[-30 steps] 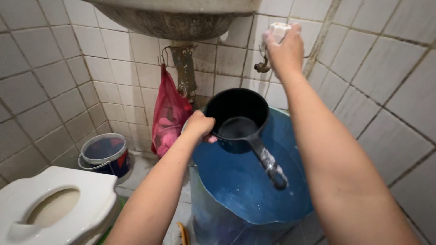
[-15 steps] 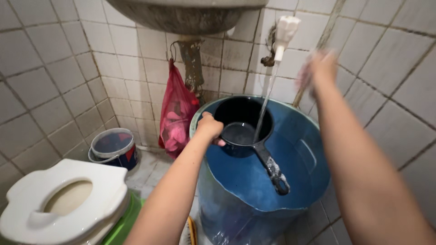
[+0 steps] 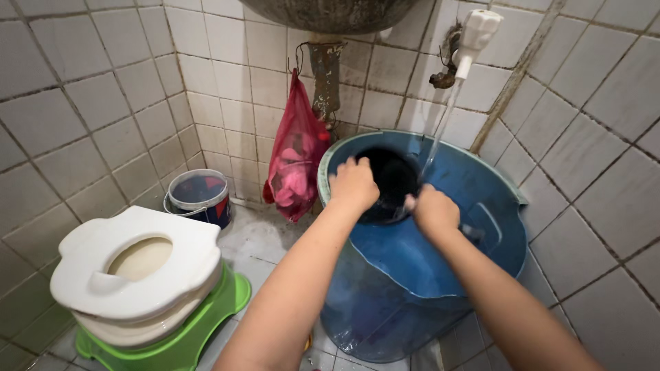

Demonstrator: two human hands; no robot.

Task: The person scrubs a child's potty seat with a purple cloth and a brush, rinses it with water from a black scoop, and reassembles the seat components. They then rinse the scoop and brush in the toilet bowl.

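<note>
Fingers of the left hand were curled over the rim of a black dipper, clamped on it so that it was kept under the water. Those of the right hand were closed at the dipper's near side, apparently on its handle, though the grip itself could not be made out. The dipper was held inside a blue bin, below a white tap on the tiled wall, so that the thin stream was caught in or beside it. A red mesh bag was hung from the drainpipe to the left, near a small bucket and a white potty seat on a green base.
</note>
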